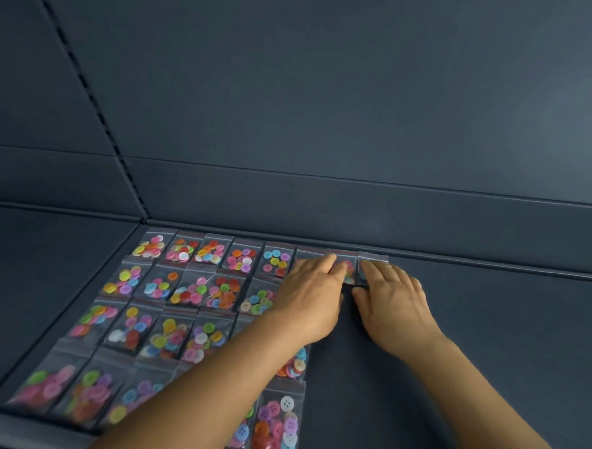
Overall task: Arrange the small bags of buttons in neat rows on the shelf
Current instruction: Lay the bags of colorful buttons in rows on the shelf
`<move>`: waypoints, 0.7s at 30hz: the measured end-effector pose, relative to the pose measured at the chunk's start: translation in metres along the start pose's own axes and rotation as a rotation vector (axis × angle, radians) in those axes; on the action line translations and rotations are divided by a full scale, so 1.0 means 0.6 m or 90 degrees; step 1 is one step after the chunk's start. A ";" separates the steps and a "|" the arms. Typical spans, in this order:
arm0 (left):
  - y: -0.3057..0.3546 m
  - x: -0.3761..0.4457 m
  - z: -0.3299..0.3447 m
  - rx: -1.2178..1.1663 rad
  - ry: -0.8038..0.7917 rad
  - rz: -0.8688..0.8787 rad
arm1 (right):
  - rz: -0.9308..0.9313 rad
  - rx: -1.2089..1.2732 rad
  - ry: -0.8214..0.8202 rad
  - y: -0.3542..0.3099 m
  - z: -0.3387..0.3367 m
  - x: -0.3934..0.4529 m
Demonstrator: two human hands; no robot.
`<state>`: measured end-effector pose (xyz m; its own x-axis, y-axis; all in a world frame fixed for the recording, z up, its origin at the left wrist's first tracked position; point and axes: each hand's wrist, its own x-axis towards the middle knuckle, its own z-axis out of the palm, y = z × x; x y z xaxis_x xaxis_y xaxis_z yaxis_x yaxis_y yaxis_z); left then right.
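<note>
Rows of small bags of buttons (167, 306) fill the left part of the dark shelf (487, 337), up to its back edge. The left hand (313, 294) rests flat, fingers straight, on a bag (348, 273) in the back row. Just right, the right hand (395, 303) presses the end bag (371, 262), fingers straight. The back row is seemingly being extended; next, square these two and fetch another.

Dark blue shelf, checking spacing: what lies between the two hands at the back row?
In the head view, only a narrow strip of bare dark blue shelf separates left hand and right hand.
</note>
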<state>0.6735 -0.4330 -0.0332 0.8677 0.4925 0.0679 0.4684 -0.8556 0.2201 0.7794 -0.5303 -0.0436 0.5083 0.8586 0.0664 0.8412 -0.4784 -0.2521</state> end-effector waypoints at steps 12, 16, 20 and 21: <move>-0.153 -0.166 -0.091 0.040 0.178 -0.182 | -0.172 0.043 0.047 -0.208 -0.016 -0.002; -0.238 -0.251 -0.113 0.039 0.194 -0.213 | -0.226 0.045 0.028 -0.325 0.008 -0.010; -0.331 -0.339 -0.135 0.040 0.202 -0.244 | -0.260 0.047 0.017 -0.452 0.046 -0.025; -0.355 -0.361 -0.139 0.043 0.199 -0.249 | -0.266 0.050 0.015 -0.485 0.056 -0.029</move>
<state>0.3722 -0.3442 -0.0134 0.5385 0.7934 0.2837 0.7671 -0.6010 0.2246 0.5198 -0.3999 -0.0036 0.1315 0.9708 0.2008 0.9595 -0.0738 -0.2718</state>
